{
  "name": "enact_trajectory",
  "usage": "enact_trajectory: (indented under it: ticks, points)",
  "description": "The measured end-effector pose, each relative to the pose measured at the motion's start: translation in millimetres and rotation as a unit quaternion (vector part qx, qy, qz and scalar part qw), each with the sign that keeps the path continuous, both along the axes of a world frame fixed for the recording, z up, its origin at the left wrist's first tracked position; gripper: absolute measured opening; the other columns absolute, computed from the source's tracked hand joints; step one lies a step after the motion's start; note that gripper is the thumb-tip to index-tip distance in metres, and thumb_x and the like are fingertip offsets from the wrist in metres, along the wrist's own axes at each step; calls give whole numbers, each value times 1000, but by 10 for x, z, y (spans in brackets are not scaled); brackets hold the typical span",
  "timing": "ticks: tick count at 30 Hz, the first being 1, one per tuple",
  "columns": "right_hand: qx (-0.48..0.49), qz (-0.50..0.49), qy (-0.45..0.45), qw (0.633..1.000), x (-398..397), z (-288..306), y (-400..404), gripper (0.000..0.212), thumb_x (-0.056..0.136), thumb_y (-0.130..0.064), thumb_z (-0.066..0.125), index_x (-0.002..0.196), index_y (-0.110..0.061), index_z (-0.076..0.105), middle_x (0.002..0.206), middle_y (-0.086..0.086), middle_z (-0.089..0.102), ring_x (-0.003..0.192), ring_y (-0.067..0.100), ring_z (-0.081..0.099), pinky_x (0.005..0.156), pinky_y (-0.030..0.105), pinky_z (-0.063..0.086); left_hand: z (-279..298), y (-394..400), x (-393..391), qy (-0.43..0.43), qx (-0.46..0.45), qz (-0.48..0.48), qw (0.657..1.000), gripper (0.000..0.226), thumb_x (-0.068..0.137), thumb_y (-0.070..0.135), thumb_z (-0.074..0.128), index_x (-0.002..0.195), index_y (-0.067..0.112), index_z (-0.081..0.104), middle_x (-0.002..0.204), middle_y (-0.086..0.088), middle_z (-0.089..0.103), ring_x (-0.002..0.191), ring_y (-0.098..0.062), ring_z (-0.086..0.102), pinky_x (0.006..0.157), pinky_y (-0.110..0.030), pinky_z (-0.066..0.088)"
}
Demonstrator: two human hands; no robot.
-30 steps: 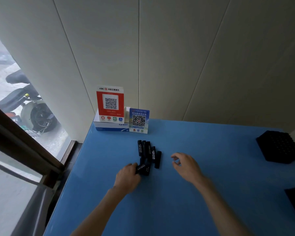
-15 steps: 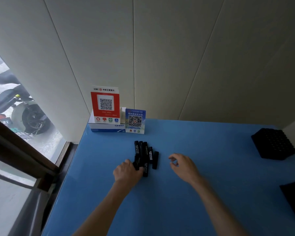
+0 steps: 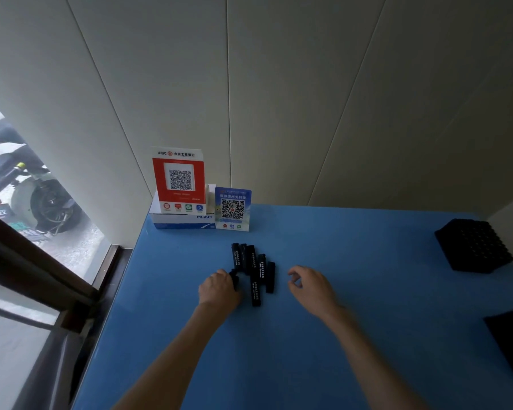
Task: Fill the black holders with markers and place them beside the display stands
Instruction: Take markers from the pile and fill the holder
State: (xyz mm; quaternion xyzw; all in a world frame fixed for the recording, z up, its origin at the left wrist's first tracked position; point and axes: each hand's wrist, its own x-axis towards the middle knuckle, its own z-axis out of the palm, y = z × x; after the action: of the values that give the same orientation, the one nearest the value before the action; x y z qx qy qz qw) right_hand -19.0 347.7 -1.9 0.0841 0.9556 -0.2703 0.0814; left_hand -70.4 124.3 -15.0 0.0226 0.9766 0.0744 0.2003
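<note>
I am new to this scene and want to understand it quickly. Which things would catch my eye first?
First, the cluster of black markers lying mid-table on the blue table, with the left hand gripping one at its left edge and the right hand hovering nearby. Next, the red QR display stand and smaller blue one at the back left corner. Two black holders sit far right.

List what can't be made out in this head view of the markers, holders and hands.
- Left hand: its fingers curl out of sight over a marker; the grip itself is hidden.
- Markers: they overlap, so the count is unsure, and the white print is too small to read.
- Near holder: cut off by the right edge.
- Far holder: too dark to tell whether its holes are empty.
- Right hand: the fingertips curl under.
</note>
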Motion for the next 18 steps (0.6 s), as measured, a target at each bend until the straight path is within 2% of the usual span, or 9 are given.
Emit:
enact_trajectory:
  ticks: [2,5,8,10,13,16,18]
  points:
    - [-1,-17,-9,1000,-57,-5,-119,26,92,-34,60,113,-18,59,104,-5,66,94,16,63,80,32,52,20,-58,-3,-3,34,23,999,34,92,31,55,116,8,50,111,-7,61,105,-27,61,77,-31,46]
    - [17,-46,-48,998,-133,-3,-348,56,84,-55,64,117,-12,52,111,4,62,102,24,60,80,34,49,-3,-234,-35,-19,156,105,982,16,90,19,52,101,9,46,85,-5,54,77,-26,54,58,-32,42]
    - [43,-62,-86,993,-192,-13,-598,88,72,-70,67,126,-4,44,126,11,53,118,30,54,89,36,46,-33,-453,-66,-55,315,216,923,18,89,18,55,100,6,48,82,-11,55,67,-26,51,52,-32,41]
    - [51,-76,-89,992,-222,-51,-723,97,66,-72,71,128,-4,41,128,12,50,119,29,53,92,36,48,-26,-582,-62,-72,392,269,877,16,89,15,59,98,3,52,75,-12,50,59,-23,45,50,-31,37]
    - [52,-96,-85,990,-251,-92,-810,91,65,-62,79,124,-5,40,124,12,50,113,29,55,88,35,50,0,-728,-50,-83,455,291,838,9,88,11,62,92,5,56,65,-8,46,53,-20,41,49,-29,35]
    - [34,-92,-108,989,-257,-55,-785,69,71,-40,79,116,-5,40,118,12,52,108,31,58,75,32,46,50,-817,-31,-86,491,307,811,8,92,15,63,96,10,58,67,-8,54,52,-21,49,46,-27,39]
    - [41,-76,-123,989,-244,-28,-725,51,77,-28,72,109,-6,40,107,11,55,101,32,60,70,31,46,70,-864,-18,-81,504,307,803,9,93,17,63,98,12,58,67,-8,56,52,-20,49,45,-26,38]
